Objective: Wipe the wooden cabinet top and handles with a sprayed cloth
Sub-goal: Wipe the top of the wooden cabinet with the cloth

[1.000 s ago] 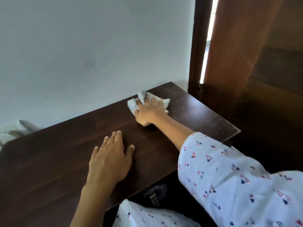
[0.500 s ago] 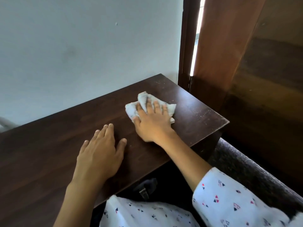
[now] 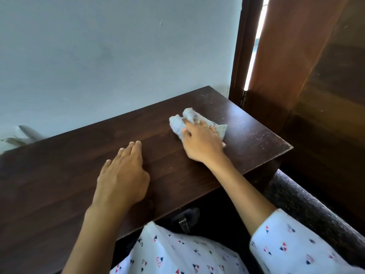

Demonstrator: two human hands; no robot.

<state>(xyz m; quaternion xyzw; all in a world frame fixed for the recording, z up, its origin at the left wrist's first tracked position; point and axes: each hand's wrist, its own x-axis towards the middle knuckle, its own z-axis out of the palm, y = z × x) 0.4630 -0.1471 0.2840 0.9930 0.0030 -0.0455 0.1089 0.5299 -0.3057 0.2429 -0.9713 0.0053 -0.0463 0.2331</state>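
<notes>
Your right hand point(image 3: 203, 143) presses flat on a crumpled pale cloth point(image 3: 178, 124), fingers spread over it rather than closed around it, on the dark wooden cabinet top point(image 3: 177, 175). The cloth lies toward the cabinet top's far right part, short of the back corner; its bunched rolls poke out beyond your fingertips toward the wall point(image 3: 98, 56), and a flatter flap sticks out from under the hand toward the cabinet's right edge. The cabinet top's long axis runs from the lower left up to the right, along the wall. Pale specks of dust dot the wood to the right of the cloth and near the back corner.

Your left hand point(image 3: 122, 175) rests palm down on the cabinet top, nearer you than the cloth and to its left, fingers together and holding nothing. The two hands are apart, bare wood between them.

Below the cabinet's front edge a small metal latch or handle point(image 3: 184, 224) shows, partly in shadow. A wooden door point(image 3: 286, 66) stands just right of the cabinet, with a bright slit at its frame. Your patterned white sleeve point(image 3: 286, 248) covers the right forearm.
</notes>
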